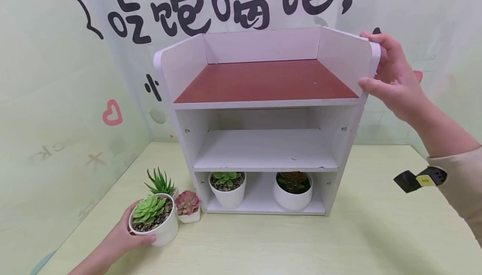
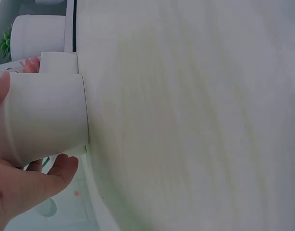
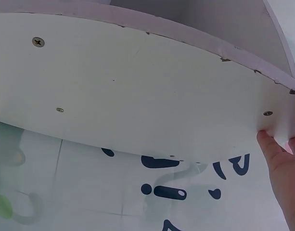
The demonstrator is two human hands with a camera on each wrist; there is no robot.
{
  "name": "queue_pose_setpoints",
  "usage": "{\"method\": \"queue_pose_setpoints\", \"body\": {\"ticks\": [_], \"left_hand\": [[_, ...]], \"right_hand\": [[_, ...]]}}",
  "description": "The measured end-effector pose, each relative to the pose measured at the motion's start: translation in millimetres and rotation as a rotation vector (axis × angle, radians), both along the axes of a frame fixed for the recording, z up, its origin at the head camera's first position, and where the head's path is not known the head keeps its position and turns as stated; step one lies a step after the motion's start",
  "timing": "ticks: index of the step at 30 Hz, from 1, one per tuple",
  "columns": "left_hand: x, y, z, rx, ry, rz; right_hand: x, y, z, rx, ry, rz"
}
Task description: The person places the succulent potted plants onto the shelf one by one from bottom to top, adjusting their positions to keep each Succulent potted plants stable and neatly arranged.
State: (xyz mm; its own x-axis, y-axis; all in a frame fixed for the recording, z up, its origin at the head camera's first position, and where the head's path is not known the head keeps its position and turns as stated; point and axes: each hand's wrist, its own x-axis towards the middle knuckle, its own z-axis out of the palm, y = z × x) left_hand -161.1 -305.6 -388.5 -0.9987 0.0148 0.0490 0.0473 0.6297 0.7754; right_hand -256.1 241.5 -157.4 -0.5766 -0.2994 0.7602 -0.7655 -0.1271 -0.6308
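Observation:
My left hand (image 1: 122, 235) grips a round white pot (image 1: 165, 230) holding a green succulent, with fingers and thumb about its sides. It is low at the table's left; the left wrist view shows the pot's base (image 2: 80, 110) at the tabletop, though contact is unclear. My right hand (image 1: 399, 78) holds the upper right side panel of a white shelf unit (image 1: 265, 149), thumb at the front edge and fingers over the top edge. Just behind the held pot stand a spiky green plant (image 1: 160, 181) and a pink succulent (image 1: 187, 203) in a small white pot.
On the shelf's bottom level sit a green potted succulent (image 1: 227, 193) and a dark reddish potted one (image 1: 293, 195). The unit's top board (image 1: 263, 80) is red-brown. It stands on a pale wooden table (image 1: 271, 245) before a printed curtain (image 1: 75, 99).

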Motion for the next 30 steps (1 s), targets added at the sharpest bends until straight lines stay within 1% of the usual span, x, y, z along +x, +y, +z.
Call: {"method": "queue_pose_setpoints", "body": {"ticks": [6,9,16,18,21,25,27,28,30], "left_hand": [[-0.9,2.1,2.0,0.003,-0.017,0.009],[-1.1,2.5,2.4,-0.021,-0.027,0.017],[-0.4,1.2,-0.4,0.001,-0.021,0.026],[-0.5,1.3,-0.5,-0.007,-0.020,0.026],[-0.1,0.7,-0.9,-0.006,-0.002,0.007],[2.4,0.1,1.0,-0.066,0.004,-0.010],[3.8,1.3,4.1,-0.086,-0.001,-0.012],[4.4,1.9,5.8,-0.089,-0.004,-0.016],[4.9,3.7,9.4,-0.058,0.014,-0.039]], "right_hand": [[0.1,0,0.3,-0.001,-0.009,-0.021],[0.2,0,0.4,-0.002,-0.011,-0.030],[0.0,0,0.1,-0.006,-0.016,-0.013],[-0.2,0,0.0,-0.006,-0.016,-0.013],[-0.4,0,0.2,-0.006,-0.015,-0.017],[0.1,-1,0.4,-0.003,-0.018,-0.026],[-0.1,-1,0.3,-0.004,-0.020,-0.028],[-0.2,-1,0.3,-0.006,-0.021,-0.031],[-0.3,-1,0.1,-0.009,-0.020,-0.028]]}}
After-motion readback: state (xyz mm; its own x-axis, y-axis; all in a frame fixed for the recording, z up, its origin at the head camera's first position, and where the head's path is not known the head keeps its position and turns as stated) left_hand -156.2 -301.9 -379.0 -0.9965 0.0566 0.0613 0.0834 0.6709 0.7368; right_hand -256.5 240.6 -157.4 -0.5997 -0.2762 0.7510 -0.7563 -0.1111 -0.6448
